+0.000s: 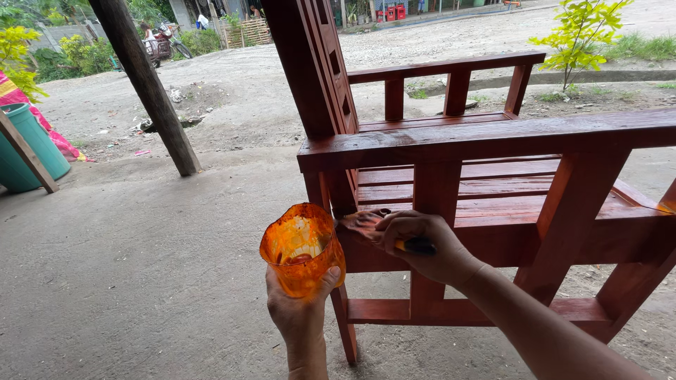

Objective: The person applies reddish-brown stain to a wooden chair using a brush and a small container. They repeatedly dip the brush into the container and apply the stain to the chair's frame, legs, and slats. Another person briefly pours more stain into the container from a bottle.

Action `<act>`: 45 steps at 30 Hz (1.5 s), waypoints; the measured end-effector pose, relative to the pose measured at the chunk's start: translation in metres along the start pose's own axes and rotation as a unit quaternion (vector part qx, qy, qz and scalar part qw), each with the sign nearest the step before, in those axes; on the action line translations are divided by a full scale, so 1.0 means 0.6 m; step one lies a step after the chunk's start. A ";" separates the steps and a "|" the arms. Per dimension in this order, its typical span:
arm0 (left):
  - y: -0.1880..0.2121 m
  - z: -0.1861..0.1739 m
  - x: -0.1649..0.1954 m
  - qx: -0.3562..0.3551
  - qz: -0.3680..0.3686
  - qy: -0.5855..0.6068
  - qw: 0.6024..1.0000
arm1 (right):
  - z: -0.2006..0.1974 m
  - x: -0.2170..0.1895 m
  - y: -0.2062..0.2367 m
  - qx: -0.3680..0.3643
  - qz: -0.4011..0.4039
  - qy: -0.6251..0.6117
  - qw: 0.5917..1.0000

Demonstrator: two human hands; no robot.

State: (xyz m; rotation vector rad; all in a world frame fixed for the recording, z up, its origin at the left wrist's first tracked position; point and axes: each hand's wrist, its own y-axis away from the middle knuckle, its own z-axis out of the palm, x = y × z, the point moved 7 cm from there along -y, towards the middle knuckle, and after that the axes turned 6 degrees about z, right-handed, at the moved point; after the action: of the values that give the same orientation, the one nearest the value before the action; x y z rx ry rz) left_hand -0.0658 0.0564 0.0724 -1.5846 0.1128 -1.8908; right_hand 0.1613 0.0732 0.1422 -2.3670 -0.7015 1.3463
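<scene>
brush (415,245) mostly hidden in right hand (422,246) — bristles blurred

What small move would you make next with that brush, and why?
Probably a short stroke along the seat rail. The right hand holds the brush with its bristles pressed on the red-stained chair at the front corner of the seat, so the stain there likely wants spreading. The left hand holds the orange cup close beside it, ready for a dip afterwards.

soft, even daylight, sharp throughout, slight wide-angle stretch at the edges.
</scene>
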 end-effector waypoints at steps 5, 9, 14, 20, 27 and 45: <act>0.002 0.007 -0.006 0.000 -0.014 0.001 1.000 | -0.035 0.040 0.029 -0.002 0.083 -0.154 0.985; 0.003 0.012 -0.007 -0.005 -0.011 0.011 1.000 | -0.044 0.063 0.055 0.010 0.091 -0.129 0.987; 0.004 0.013 -0.007 0.002 -0.008 0.008 1.000 | -0.015 0.136 0.113 -0.074 0.325 -0.125 0.934; 0.006 0.020 -0.008 0.003 -0.014 0.013 1.000 | 0.006 0.169 0.153 -0.113 0.434 0.019 0.894; 0.009 0.019 -0.008 0.004 -0.038 0.030 0.999 | 0.034 0.138 0.159 -0.214 0.273 0.126 0.929; 0.001 0.002 0.000 0.027 0.001 0.056 0.998 | -0.005 0.164 0.164 -0.031 0.323 -0.013 0.946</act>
State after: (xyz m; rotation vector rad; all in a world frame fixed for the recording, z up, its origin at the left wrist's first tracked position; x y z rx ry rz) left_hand -0.0643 0.0563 0.0725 -1.4417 0.1119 -1.9650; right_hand 0.2313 0.0472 0.0247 -2.7596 0.0603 1.6061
